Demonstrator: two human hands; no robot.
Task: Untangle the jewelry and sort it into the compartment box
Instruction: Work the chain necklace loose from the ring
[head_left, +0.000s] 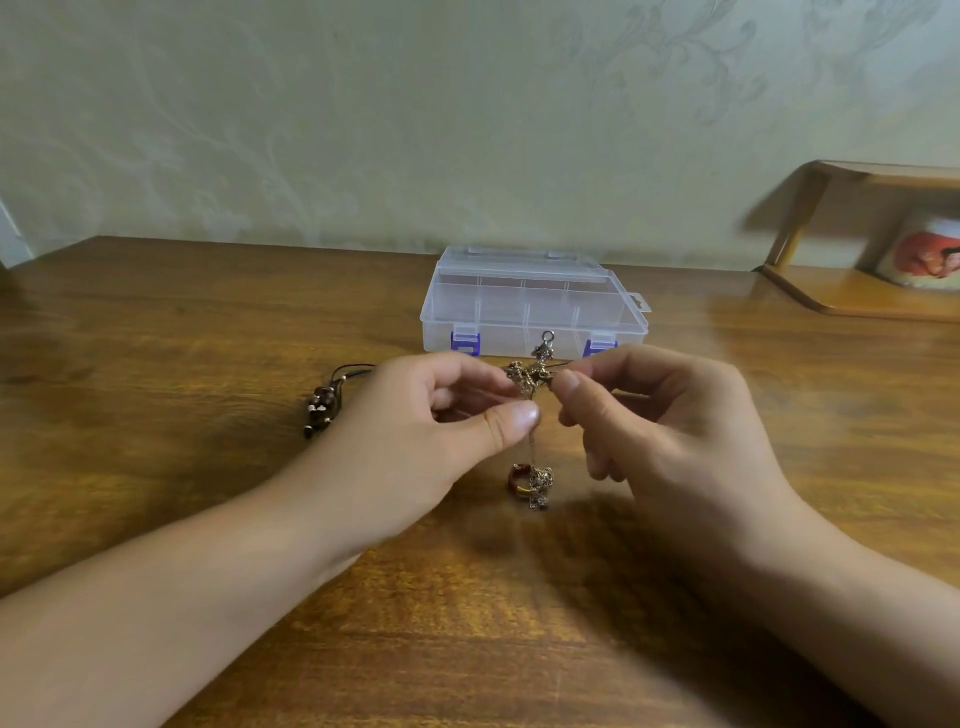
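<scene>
- Pinching a tangled gold chain (529, 378) between thumb and fingers of the left hand (441, 426), raised above the wooden table (208, 338).
- Gripping the same knot from the other side with the right hand (660, 415), thumb and forefinger curled onto it, fingertips of both hands nearly meeting.
- Sticking up from the knot, a silver lobster clasp (545, 343), seen against the front wall of the box.
- Hanging down from the left thumb, a thin strand ending in a small gold cluster (540, 486) low over the tabletop.
- Lying just beside that cluster, a reddish-brown ring (518, 478), possibly caught in the chain; too blurred to be sure.
- Sitting behind the hands, a clear plastic compartment box (535, 304), lid down, blue latches at the front.
- Resting to the left, apart from the hands, a dark beaded cord necklace (324, 400).
- Standing at far right, a wooden shelf (852, 270).
</scene>
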